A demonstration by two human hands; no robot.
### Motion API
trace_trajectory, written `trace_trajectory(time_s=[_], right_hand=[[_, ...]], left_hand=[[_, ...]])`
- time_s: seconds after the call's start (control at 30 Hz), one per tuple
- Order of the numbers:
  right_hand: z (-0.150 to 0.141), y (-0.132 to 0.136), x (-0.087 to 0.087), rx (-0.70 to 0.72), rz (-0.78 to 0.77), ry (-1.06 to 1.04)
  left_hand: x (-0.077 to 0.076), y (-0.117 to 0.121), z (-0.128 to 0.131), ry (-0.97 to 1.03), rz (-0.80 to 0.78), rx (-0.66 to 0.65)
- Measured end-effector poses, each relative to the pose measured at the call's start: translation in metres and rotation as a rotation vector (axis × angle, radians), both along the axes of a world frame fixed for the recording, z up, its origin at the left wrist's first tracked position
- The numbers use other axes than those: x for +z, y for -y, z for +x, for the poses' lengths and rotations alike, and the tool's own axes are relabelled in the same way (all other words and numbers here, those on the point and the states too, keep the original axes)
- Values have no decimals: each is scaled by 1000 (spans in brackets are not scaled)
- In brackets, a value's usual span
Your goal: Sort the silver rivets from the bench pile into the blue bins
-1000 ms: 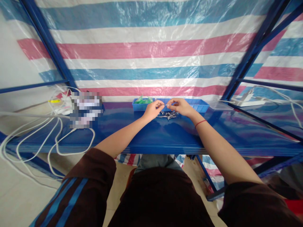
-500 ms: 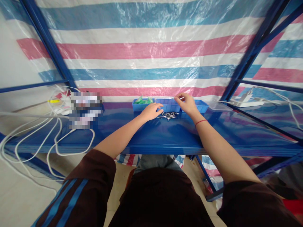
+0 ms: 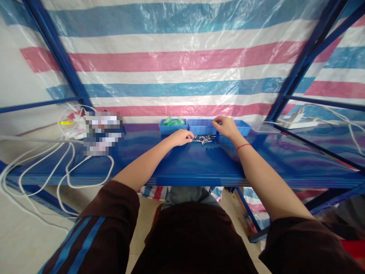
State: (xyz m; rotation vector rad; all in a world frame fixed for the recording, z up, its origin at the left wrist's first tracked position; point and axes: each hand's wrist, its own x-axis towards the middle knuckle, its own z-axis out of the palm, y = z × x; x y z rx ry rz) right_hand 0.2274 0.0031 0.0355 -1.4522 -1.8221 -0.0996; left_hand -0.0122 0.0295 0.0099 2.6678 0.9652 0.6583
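Observation:
A small heap of thin metal pins lies on the blue shelf top, just in front of a row of low blue trays. My left hand rests on the shelf at the heap's left edge, fingers curled and pinching at the pins. My right hand hovers over the right tray, fingers drawn together in a pinch; what they hold is too small to make out. The left tray holds green pieces.
White cables loop over the shelf's left end beside a blurred box. Blue frame posts rise at both sides before a striped tarpaulin. A white cable and block lie at the right.
Both hands were together above the pins holding one between them. My right hand then rose to the trays and has now dropped slightly over the right tray; my left hand sank to the heap.

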Motion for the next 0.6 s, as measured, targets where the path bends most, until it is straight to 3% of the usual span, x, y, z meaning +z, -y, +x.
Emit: trace_trajectory(time_s=[0.2, 0.37, 0.6], right_hand=[[-22, 6, -7, 336, -219, 33], [-33, 7, -12, 384, -280, 98], [-37, 12, -8, 473, -228, 89]], left_hand=[[-9, 1, 10, 132, -69, 40], [-8, 5, 15, 250, -116, 42], [3, 18, 24, 471, -97, 62]])
